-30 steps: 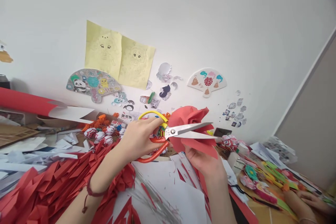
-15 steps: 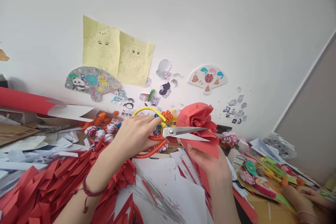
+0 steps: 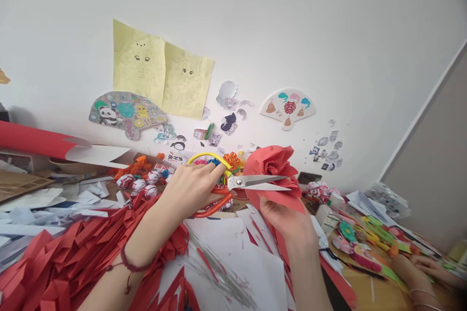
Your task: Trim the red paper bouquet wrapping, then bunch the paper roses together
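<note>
My left hand [image 3: 195, 184] is closed round the handles of a pair of scissors [image 3: 239, 181], one handle yellow and the other orange. The blades point right and lie across a red paper flower [image 3: 270, 163], slightly parted. From below, my right hand [image 3: 288, 218] grips the flower's base; some of its fingers are hidden behind the red paper. Folded red paper strips [image 3: 73, 257] are heaped to the left under my forearm. White sheets [image 3: 233, 238] with thin wires [image 3: 222, 272] and red scraps lie between my arms.
Against the back wall are red-and-white wrapped balls [image 3: 138, 185] and orange pieces. A red paper roll [image 3: 32, 137] lies far left. Painted fans [image 3: 288, 107] and drawings [image 3: 162, 73] hang on the wall. Another person's hands [image 3: 419, 269] are at the far right among coloured craft pieces.
The scissor blades have drawn closer together across the flower's lower petals. Both hands otherwise hold nearly the same place; the whole view has shifted slightly.
</note>
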{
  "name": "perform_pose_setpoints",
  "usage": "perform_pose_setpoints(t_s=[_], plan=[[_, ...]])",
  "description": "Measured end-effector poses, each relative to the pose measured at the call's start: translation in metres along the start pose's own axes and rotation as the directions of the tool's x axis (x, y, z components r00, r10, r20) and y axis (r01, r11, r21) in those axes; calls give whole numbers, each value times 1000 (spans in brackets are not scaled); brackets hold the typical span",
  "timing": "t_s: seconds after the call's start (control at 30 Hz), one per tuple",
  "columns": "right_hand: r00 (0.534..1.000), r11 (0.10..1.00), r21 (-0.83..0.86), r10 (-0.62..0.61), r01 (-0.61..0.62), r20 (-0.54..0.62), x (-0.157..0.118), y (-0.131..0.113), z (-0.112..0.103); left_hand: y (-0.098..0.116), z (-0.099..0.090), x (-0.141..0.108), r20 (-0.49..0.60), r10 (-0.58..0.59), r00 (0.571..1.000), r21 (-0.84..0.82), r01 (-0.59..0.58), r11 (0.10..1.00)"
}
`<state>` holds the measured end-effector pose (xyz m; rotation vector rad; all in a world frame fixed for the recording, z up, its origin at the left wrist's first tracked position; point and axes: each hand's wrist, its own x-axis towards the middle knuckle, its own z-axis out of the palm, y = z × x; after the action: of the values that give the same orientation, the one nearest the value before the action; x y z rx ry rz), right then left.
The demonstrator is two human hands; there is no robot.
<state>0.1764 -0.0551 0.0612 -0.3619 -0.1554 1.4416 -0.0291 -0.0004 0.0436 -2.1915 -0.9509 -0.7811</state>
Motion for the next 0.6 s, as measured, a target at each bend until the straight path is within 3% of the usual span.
perform_pose_setpoints(t_s=[0.17,0.33,0.6], plan=[[999,1000,6,10,-10,-42,-2,1,4,0,1,0,40,-6,999,14,6,1000],[1000,999,35,7,-6,-13,-5,0,3,-1,0,-1,44,-7,999,21,6,1000],[998,999,-35,-8,6,-55,-4,0,3,0,-2,0,38,-15,999,20,15,1000]])
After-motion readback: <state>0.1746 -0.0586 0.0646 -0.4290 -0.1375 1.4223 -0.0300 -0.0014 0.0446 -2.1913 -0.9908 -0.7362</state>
